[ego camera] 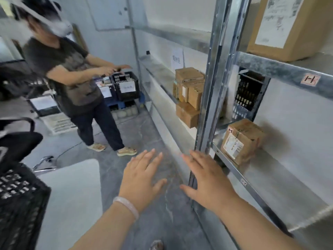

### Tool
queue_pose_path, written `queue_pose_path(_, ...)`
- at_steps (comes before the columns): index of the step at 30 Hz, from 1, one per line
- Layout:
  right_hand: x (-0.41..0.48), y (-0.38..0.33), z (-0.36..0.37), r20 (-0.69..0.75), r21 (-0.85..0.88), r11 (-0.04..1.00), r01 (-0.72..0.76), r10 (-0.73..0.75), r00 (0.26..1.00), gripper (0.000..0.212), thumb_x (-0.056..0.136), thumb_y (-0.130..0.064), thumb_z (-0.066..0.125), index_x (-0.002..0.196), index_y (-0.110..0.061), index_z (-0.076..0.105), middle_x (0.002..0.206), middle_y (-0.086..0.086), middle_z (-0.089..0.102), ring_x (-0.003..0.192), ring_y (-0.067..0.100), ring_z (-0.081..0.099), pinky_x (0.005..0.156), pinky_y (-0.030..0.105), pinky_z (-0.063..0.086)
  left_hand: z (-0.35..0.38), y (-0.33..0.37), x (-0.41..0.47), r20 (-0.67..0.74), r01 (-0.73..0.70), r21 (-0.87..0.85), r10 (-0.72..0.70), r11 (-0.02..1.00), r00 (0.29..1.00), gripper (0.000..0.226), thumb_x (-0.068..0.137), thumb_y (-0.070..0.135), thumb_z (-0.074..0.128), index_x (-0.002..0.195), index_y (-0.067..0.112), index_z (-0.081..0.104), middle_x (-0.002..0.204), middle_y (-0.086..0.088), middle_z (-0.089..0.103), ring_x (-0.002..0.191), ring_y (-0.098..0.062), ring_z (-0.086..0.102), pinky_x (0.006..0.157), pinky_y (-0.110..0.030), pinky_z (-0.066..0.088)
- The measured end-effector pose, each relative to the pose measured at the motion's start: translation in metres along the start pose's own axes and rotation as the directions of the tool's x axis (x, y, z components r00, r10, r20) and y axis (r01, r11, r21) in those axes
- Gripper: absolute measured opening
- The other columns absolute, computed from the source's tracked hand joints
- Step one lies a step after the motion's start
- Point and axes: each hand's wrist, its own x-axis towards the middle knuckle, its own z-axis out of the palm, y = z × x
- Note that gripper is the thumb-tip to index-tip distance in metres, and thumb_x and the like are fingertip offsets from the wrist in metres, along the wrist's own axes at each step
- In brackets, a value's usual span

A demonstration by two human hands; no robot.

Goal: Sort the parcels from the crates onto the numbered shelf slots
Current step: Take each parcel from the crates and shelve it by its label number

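Handwritten, seemingly "1-1", on a pink sticker (309, 80) at the front edge of the upper shelf (281, 69). A small red mark, perhaps "2-1", at the top corner of the parcel (248, 139) on the shelf below; print on its shipping label (233, 146) too blurred to read. Likewise illegible: the printed sheet (277, 20) on the big carton (306, 33), the wall sign (177, 58), the crate cards (127, 86).
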Motion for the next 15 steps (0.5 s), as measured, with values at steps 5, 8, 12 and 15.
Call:
queue_pose_path(5,-0.003,-0.095,0.006,0.011,0.027,0.967,0.255,-0.255,0.967,0.084,0.085,-0.066,0.047,0.153,-0.038,0.006,0.161,-0.007,0.007,0.148,0.014,-0.002,0.121,0.036,0.001,-0.079,-0.026,-0.092,-0.079,0.208,0.179,-0.197,0.962,0.977,0.079,0.070,0.046,0.083,0.139,0.021,0.055,0.143,-0.006,0.054,0.130,-0.033,0.052,0.101,-0.057,0.045)
queue_pose_path(8,-0.001,-0.158,0.008,0.015,0.039,0.914,0.405,-0.405,0.914,0.084,0.087,-0.066,0.044,0.153,-0.037,0.002,0.162,-0.007,0.003,0.148,0.013,-0.006,0.120,0.036,-0.002,-0.128,-0.047,-0.144,-0.176,0.360,0.229,-0.325,0.905,0.929,0.079,0.071,0.047,0.083,0.140,0.022,0.053,0.144,-0.006,0.052,0.133,-0.033,0.049,0.102,-0.058,0.044)
queue_pose_path(12,-0.002,-0.245,0.010,-0.005,0.112,0.829,0.548,-0.551,0.834,0.082,0.085,-0.067,0.037,0.153,-0.036,0.006,0.162,-0.006,0.008,0.149,0.014,-0.002,0.121,0.035,0.001,-0.186,-0.067,-0.212,-0.278,0.509,0.253,-0.443,0.823,0.853,0.077,0.074,0.051,0.078,0.142,0.026,0.050,0.147,-0.003,0.049,0.137,-0.030,0.044,0.108,-0.055,0.039)
queue_pose_path(15,-0.010,-0.312,0.019,-0.024,0.152,0.767,0.623,-0.627,0.778,0.080,0.085,-0.068,0.036,0.153,-0.038,0.004,0.162,-0.006,0.009,0.148,0.012,-0.002,0.120,0.032,0.001,-0.223,-0.083,-0.266,-0.303,0.588,0.284,-0.511,0.758,0.804,0.076,0.080,0.055,0.070,0.147,0.031,0.043,0.153,0.000,0.041,0.142,-0.027,0.036,0.114,-0.052,0.030)
